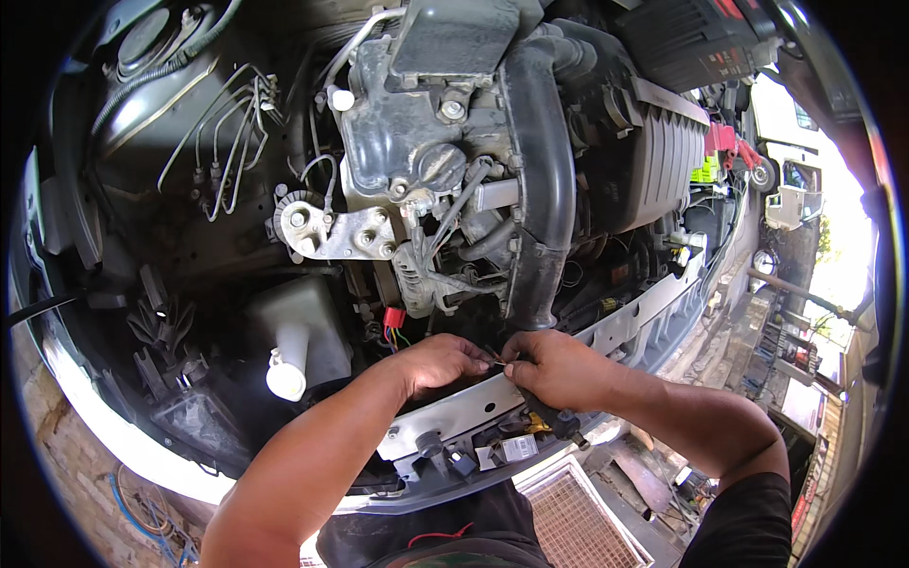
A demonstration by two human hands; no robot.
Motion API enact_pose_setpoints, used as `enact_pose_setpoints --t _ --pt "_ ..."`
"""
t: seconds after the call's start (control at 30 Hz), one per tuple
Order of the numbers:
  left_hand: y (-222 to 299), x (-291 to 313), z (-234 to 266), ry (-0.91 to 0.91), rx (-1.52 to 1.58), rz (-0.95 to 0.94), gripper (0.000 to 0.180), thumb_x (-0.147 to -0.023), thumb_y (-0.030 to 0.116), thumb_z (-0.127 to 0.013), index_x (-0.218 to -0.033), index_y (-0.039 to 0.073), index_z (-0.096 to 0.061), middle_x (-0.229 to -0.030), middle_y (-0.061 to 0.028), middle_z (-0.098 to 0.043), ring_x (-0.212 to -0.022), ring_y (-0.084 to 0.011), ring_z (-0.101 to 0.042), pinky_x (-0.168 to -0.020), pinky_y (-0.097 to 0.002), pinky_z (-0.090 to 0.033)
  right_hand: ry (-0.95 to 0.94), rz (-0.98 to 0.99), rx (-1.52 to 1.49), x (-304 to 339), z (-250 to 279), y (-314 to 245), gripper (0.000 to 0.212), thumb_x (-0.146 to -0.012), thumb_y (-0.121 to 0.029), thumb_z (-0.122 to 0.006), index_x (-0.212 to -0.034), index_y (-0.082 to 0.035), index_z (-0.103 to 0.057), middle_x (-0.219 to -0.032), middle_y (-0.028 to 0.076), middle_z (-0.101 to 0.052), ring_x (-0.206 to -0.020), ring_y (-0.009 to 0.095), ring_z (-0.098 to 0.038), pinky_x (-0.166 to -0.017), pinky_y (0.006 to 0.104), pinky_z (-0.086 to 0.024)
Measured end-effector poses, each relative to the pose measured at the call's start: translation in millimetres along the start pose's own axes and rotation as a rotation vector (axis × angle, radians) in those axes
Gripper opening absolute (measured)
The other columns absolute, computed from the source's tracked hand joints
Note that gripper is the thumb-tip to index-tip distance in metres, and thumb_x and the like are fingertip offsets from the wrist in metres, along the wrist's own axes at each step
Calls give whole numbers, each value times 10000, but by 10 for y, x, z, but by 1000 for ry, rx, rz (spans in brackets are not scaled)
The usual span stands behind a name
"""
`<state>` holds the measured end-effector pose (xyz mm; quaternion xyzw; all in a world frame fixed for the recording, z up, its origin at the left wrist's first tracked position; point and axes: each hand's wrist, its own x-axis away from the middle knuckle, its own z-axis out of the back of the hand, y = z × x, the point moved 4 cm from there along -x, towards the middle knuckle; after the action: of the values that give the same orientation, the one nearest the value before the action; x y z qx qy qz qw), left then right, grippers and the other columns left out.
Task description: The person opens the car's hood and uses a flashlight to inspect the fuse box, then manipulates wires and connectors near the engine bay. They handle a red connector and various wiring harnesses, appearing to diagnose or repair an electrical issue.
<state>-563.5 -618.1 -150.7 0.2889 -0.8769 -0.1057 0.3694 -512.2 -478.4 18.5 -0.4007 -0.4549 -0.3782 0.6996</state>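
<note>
Both my hands meet over the front edge of an open engine bay. My left hand (pixel 443 362) is closed, thumb and fingers pinching one end of a thin wire (pixel 498 361). My right hand (pixel 559 371) pinches the same wire from the other side. Below the right fingers a dark, rod-like piece (pixel 542 409) slants down to the right; whether that hand also grips it I cannot tell. Just beyond my left wrist stands a red connector (pixel 393 317) with several coloured wires. Under both hands runs the pale metal crossbar (pixel 456 413).
A whitish fluid tank (pixel 308 327) with a capped neck stands left of my left forearm. The engine (pixel 407 123) and a thick black hose (pixel 542 170) fill the far side. A black case (pixel 696 43) rests at the far right. Small parts and a label (pixel 518 448) lie along the front ledge.
</note>
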Motion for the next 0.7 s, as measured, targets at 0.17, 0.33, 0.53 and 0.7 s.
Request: enact_pose_setpoints --t 0.17,0.33,0.53,0.7 --pt "-51 -75 -59 42 351 52 178 -1052 149 -744 -1167 14 -739 -1015 -44 -736 -875 -145 -666 -811 -323 -577 -28 -366 -775 -41 -74 218 281 -1031 -224 -709 -1203 -4 -743 -950 101 -751 -812 225 -743 -747 411 -594" --pt "-19 -73 -48 72 369 95 191 -1052 150 -745 -1186 13 -742 -1019 -39 -730 -887 -148 -675 -803 -305 -594 18 -486 -865 -69 67 120 193 -1018 -159 -758 -1148 -16 -753 -928 90 -744 -743 187 -731 -661 366 -597" --pt "2 -36 -63 84 409 111 199 -1039 122 -753 -1201 7 -748 -1041 -47 -741 -893 -143 -683 -790 -290 -606 -52 -513 -838 -112 117 76 207 -1006 -117 -761 -1157 25 -758 -974 107 -765 -758 196 -739 -687 369 -604" --pt "10 -10 -48 74 414 123 190 -1027 103 -761 -1170 -22 -754 -1014 -62 -754 -867 -151 -697 -783 -299 -620 -38 -387 -795 -204 -34 217 239 -1005 -114 -758 -1203 20 -765 -1050 122 -782 -865 187 -732 -766 374 -598"
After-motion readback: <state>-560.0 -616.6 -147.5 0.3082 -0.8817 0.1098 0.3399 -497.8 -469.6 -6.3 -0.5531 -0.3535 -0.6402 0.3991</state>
